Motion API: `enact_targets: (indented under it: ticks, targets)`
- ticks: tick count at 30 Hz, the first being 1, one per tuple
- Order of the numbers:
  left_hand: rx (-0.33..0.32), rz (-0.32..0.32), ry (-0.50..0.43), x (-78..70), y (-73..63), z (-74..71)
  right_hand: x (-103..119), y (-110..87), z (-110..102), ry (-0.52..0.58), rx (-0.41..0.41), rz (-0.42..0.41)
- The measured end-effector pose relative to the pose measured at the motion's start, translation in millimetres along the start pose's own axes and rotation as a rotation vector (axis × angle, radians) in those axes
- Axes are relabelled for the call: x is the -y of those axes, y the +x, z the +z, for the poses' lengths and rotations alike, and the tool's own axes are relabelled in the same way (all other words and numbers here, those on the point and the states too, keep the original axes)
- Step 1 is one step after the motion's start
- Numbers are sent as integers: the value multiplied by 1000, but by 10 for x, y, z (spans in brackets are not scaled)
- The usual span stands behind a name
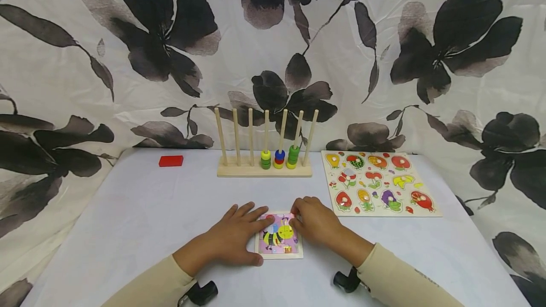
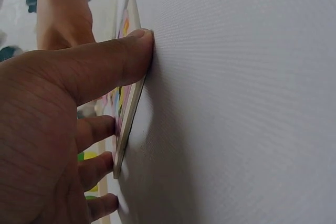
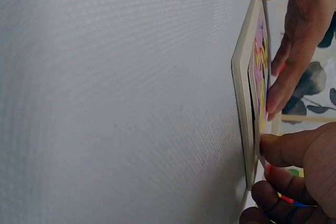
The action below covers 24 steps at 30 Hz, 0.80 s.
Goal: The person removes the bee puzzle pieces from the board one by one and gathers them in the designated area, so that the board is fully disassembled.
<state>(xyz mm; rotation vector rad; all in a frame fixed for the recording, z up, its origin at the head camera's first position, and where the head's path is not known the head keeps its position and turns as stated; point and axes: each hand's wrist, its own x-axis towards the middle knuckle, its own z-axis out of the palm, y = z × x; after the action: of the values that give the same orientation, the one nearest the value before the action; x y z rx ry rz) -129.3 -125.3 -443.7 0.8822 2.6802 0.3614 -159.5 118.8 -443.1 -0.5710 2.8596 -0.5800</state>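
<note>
A small square jigsaw puzzle [image 1: 279, 235] of a yellow and black bee on pink lies in a pale wooden frame at the front middle of the table. My left hand [image 1: 239, 233] is spread over its left side, the thumb at the frame's lower left corner and the fingers along the upper left. With thumb and forefinger, my right hand [image 1: 317, 219] pinches a puzzle piece [image 3: 263, 162] at the upper right corner. In the right wrist view that piece sits slightly raised from the frame, and the fingertips hide part of it.
Behind the puzzle stands a wooden peg rack [image 1: 264, 169] with coloured rings on three pegs. A fruit puzzle board [image 1: 362, 179] lies at the right, and a red block [image 1: 171, 161] at the back left. Floral cloth [image 1: 273, 46] hangs behind the white table [image 1: 141, 221].
</note>
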Motion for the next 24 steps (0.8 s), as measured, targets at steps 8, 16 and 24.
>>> enact_targets:
  ticks: [8, 16, 24]
  targets:
    - [-7, 6, 4, 6, 0, 2, -11, 6, -9, 52, 6, 7]
    - [-5, 6, 1, 9, 1, 7, -28, -10, -21, 118, 1, -17]
    - [-9, 11, 4, 10, 1, 6, -40, -49, -23, 122, -20, -59]
